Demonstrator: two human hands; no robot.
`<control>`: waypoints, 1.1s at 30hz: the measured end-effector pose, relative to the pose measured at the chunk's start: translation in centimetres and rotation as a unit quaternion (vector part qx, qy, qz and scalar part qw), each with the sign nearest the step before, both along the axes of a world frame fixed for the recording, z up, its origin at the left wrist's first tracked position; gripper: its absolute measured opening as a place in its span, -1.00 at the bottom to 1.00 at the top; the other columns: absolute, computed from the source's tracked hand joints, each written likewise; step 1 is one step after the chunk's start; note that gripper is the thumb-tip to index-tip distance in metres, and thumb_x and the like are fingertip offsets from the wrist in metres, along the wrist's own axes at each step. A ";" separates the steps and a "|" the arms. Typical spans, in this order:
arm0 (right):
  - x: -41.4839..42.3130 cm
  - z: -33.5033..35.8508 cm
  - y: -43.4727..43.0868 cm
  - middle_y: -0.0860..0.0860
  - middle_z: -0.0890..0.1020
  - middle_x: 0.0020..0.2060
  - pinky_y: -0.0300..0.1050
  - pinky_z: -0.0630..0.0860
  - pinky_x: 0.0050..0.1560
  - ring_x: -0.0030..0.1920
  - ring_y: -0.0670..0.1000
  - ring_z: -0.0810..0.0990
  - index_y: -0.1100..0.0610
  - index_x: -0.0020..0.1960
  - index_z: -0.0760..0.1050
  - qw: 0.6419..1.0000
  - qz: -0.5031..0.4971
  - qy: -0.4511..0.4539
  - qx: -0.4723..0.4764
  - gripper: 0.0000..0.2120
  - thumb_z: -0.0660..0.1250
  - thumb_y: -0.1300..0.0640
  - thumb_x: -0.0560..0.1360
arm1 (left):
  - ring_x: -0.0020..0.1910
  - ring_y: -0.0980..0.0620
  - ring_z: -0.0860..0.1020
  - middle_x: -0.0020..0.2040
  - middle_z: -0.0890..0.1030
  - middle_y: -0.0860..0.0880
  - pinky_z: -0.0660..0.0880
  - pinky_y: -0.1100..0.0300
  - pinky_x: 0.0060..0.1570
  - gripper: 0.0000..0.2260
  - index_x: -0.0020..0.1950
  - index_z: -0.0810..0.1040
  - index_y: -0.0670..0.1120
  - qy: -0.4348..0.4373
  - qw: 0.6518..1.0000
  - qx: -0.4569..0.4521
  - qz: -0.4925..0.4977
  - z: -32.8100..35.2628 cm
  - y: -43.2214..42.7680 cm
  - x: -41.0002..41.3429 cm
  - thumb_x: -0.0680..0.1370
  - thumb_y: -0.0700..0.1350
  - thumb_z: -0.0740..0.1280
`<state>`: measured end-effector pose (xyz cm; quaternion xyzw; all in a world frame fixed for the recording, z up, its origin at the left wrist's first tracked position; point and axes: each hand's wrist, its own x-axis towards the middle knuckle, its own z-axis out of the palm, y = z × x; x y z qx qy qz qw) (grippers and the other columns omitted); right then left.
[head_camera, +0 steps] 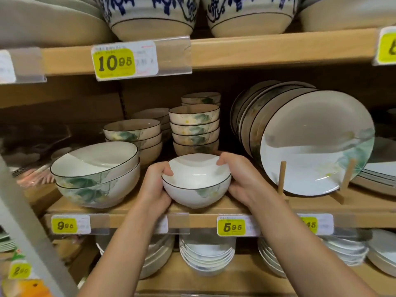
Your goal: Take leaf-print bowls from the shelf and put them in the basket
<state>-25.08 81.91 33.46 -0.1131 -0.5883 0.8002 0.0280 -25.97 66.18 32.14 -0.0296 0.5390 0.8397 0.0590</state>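
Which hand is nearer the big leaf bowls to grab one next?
Left, probably: the left hand grips the small bowl beside the big bowls; the right hand is by the plates.

The middle wooden shelf holds bowls and plates. On its near left sit two big leaf bowls, one inside the other. Behind them is a pile of middle-sized leaf bowls. In the middle, farther back, stands a tall pile of small leaf bowls, with one more pile behind it. A small white bowl is at the near edge; I cannot tell if it touches the wood. On the right, round plates stand up, leaning on a wooden stand. Flat plates lie at the far right. Yellow price tags stick to the front edge.
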 end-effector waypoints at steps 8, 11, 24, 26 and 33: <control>-0.1 -1.5 -0.6 0.00 0.67 -0.27 -0.16 0.52 -0.21 -0.17 0.03 0.61 0.09 -0.20 0.56 0.997 -0.063 0.037 0.017 -0.70 0.09 0.35 0.45 | 0.03 0.07 0.65 0.06 0.69 0.01 0.55 0.15 -0.03 -0.48 0.28 0.49 0.00 0.106 0.987 -0.013 0.121 -2.9 2.5 3.5 0.31 -0.13 0.32; 1.1 -2.4 -0.2 0.03 0.63 0.02 -0.04 0.56 0.05 0.05 0.03 0.58 0.03 0.16 0.53 0.996 -0.042 0.072 0.043 -0.65 0.17 0.25 0.45 | -0.06 -0.04 0.60 -0.09 0.68 -0.04 0.50 0.14 -0.18 -0.58 0.11 0.56 -0.12 0.081 0.990 -0.013 0.117 -1.7 2.5 2.2 0.30 -0.27 0.16; -1.4 -1.0 -0.1 0.34 0.61 0.09 0.18 0.50 0.22 0.16 0.32 0.56 0.38 0.16 0.51 0.999 -0.020 0.001 -0.028 -0.63 0.14 0.36 0.39 | 0.07 -0.08 0.58 0.05 0.65 -0.10 0.49 0.04 0.09 -0.73 0.12 0.55 -0.16 0.044 0.993 0.021 0.107 -1.3 0.5 0.3 0.47 -0.17 0.20; -0.7 -1.6 -0.7 0.27 0.63 0.06 0.08 0.51 0.16 0.15 0.27 0.58 0.27 0.12 0.53 0.999 -0.032 0.026 -0.005 -0.70 0.14 0.32 0.46 | 0.11 0.07 0.56 0.12 0.60 0.05 0.47 0.14 0.10 -0.58 0.26 0.46 0.00 0.090 0.982 -0.002 0.164 -2.5 1.2 2.1 0.42 0.02 0.31; 3.2 -4.0 -0.6 -0.10 0.54 0.24 0.02 0.39 0.36 0.26 -0.07 0.49 -0.25 0.13 0.46 0.995 -0.008 0.088 0.042 -0.68 0.24 -0.15 0.37 | 0.07 -0.08 0.58 0.16 0.63 -0.16 0.53 0.04 0.08 -0.54 0.31 0.50 -0.16 0.075 0.990 -0.022 0.121 -1.3 1.1 1.0 0.43 -0.29 0.13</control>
